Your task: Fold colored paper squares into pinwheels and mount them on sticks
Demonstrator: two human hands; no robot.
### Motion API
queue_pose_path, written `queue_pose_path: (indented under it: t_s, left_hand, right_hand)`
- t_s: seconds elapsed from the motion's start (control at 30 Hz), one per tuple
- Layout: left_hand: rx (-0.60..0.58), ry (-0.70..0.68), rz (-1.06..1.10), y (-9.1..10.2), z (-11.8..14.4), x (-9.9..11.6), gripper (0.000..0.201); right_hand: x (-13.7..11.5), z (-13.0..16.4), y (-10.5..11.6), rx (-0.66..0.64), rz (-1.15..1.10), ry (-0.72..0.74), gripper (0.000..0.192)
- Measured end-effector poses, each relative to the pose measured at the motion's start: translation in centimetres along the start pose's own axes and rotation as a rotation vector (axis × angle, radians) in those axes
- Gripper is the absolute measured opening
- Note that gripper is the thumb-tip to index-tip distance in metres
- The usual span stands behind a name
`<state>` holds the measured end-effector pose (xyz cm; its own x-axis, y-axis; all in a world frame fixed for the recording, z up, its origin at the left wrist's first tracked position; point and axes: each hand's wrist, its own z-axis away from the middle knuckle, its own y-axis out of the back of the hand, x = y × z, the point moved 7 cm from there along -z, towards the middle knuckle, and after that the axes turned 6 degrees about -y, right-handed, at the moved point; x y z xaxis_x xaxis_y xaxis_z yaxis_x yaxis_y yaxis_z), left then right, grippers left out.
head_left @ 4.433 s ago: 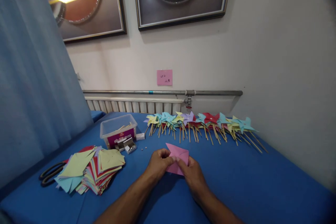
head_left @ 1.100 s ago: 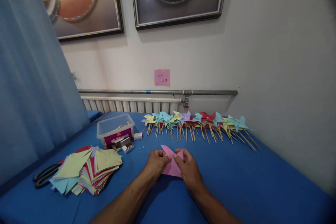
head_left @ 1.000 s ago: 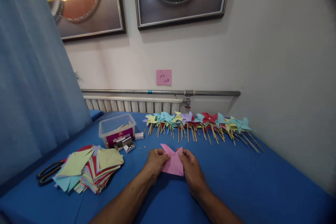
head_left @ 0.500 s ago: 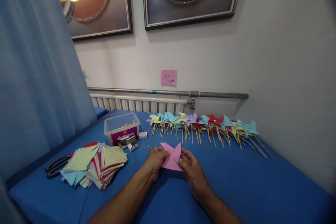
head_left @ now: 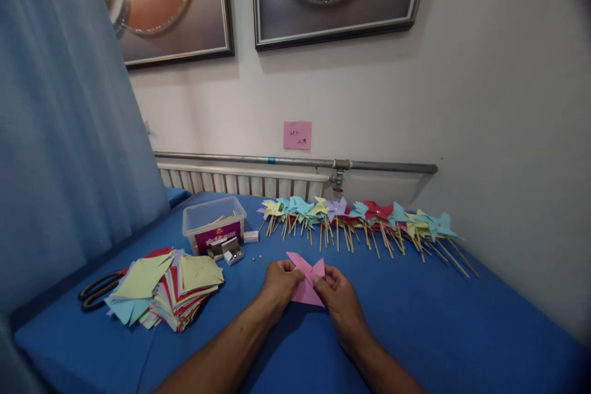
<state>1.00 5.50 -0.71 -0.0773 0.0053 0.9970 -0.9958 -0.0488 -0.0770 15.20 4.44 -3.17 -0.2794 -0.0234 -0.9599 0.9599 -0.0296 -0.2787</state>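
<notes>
A pink paper pinwheel [head_left: 305, 293], partly folded and with no stick on it, is held above the blue cloth between my two hands. My left hand [head_left: 279, 286] pinches its left side, thumb on top near the middle. On the right, my right hand [head_left: 339, 295] grips a folded-in blade, its thumb pressed close to the centre. Fingertips under the paper are hidden. Beyond my hands, two tiny beads [head_left: 260, 257] lie on the cloth near a small open box [head_left: 232, 252] of small metal pieces.
Cut paper sheets [head_left: 198, 277] are stacked at the left beside black-handled scissors [head_left: 99, 290]. Behind them stands a clear plastic tub [head_left: 215, 218] with sticks inside. Finished pinwheels [head_left: 378, 212] on sticks line the back of the blue-covered table [head_left: 443, 332]. A blue curtain [head_left: 69, 104] hangs at left.
My right thumb has moved inward to the pinwheel's centre, bringing the right blade over. Both hands and the paper have shifted slightly right and down.
</notes>
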Motion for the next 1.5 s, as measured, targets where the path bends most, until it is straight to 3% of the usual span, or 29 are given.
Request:
queue_pose_path:
  t_s: [0.23,1.0,1.27,1.5]
  left_hand:
    - [-0.004,0.058,0.019,-0.4,0.6,0.2,0.024]
    - [-0.043,0.043,0.068,-0.9,0.0,-1.3,0.031]
    - [-0.113,0.062,0.2,-1.2,0.8,-0.4,0.032]
    - [-0.045,0.051,0.038,-0.6,0.4,-0.6,0.029]
  right_hand:
    - [-1.7,0.9,-0.6,0.037,0.056,0.015,0.046]
    - [-0.8,0.1,0.5,0.198,0.206,0.081,0.032]
    - [-1.1,0.2,0.4,0.184,0.184,0.094,0.027]
    - [-0.9,0.0,0.4,0.151,0.167,0.084,0.029]
